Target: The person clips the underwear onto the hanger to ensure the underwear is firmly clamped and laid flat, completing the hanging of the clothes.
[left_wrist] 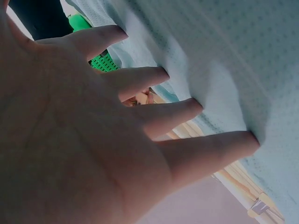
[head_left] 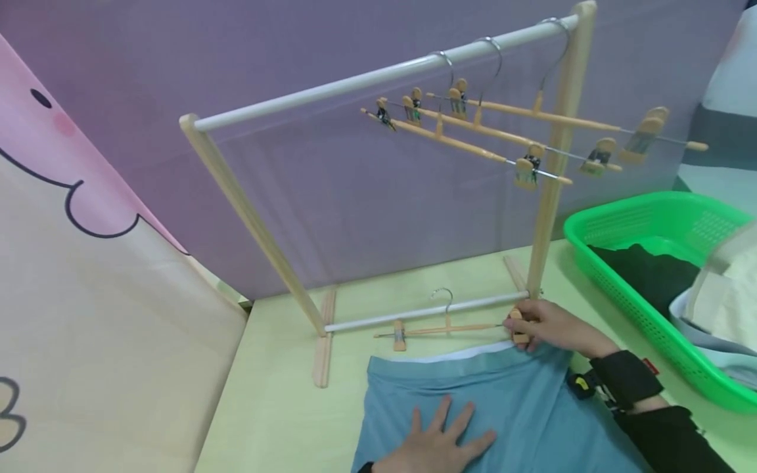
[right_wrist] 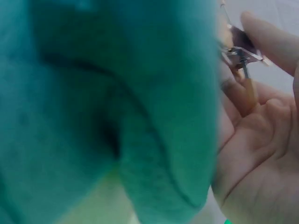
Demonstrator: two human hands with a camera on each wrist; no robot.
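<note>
A blue-green garment with a waistband (head_left: 437, 369) lies spread on the table in the head view. My left hand (head_left: 434, 448) rests on it with fingers straight and spread; in the left wrist view the fingertips touch the cloth (left_wrist: 224, 56). Just beyond the waistband lies a wooden clip hanger (head_left: 467, 328), its hook pointing away. My right hand (head_left: 558, 326) pinches the hanger's right-hand clip (head_left: 518, 336), at the waistband's right end. Whether the clip bites the cloth I cannot tell. The left-hand clip (head_left: 399, 336) stands apart from the waistband. Cloth (right_wrist: 140, 116) blocks much of the right wrist view.
A wooden rack with a white top rail (head_left: 355, 82) stands behind the garment. Several clip hangers hang at its right end, including the front one (head_left: 467, 146). The rack's lower bar (head_left: 378, 320) runs behind the loose hanger. At right, a green basket (head_left: 627, 289) holds clothes.
</note>
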